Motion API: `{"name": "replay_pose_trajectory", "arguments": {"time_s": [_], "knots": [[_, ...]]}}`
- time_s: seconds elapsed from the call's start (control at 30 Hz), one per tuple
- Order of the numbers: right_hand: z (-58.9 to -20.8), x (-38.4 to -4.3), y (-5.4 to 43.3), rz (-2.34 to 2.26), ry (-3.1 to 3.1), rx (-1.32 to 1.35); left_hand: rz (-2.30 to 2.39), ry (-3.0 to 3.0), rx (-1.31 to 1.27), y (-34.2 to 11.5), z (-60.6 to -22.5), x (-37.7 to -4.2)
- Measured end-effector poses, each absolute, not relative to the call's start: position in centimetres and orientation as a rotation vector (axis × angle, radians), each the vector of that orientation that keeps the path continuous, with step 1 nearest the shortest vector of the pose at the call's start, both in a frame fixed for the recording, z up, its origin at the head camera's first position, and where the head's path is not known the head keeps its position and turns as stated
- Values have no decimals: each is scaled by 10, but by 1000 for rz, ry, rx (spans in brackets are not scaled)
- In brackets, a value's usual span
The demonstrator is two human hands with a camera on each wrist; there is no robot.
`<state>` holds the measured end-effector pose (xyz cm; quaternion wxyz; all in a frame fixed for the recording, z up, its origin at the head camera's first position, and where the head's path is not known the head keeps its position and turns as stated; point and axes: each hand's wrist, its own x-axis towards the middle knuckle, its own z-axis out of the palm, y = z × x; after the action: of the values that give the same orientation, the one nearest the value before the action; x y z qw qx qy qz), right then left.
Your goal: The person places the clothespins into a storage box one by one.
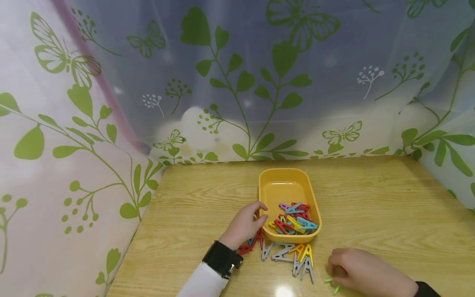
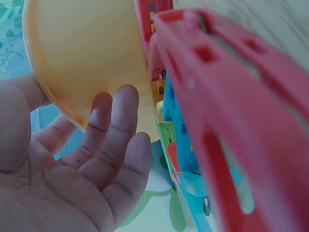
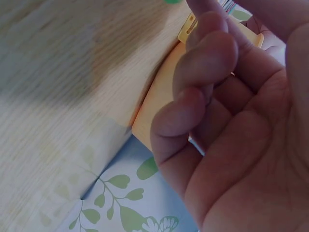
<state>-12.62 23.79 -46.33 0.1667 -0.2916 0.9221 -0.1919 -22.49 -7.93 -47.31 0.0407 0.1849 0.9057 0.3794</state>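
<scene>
A yellow plastic tray holds a pile of coloured clothespins at its near end. My left hand grips the tray's left rim, thumb and index finger over the edge. In the left wrist view, other fingers lie along its outer wall. Red clothespins lie just under that hand, one large and close in its wrist view. On the table to the right, my right hand pinches a light green clothespin, partly hidden by the fingers.
Grey clothespins and yellow ones lie in a loose row along the tray's near edge. The wooden table is enclosed by a curtain with green leaves and butterflies at the back and sides.
</scene>
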Motion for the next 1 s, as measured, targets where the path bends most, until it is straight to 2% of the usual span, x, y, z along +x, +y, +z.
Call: {"name": "replay_pose_trajectory", "arguments": {"time_s": [0.47,0.77,1.0], "knots": [[-463,-129,232,-551,2633,-885,1161,2780,580,-80,-472,-224],[-446,-137,223,-588,2877,-1184,1161,2788,586,-79,-472,-224],[-421,-156,209,-600,3045,-1134,1165,2780,582,-80,-472,-223]]}}
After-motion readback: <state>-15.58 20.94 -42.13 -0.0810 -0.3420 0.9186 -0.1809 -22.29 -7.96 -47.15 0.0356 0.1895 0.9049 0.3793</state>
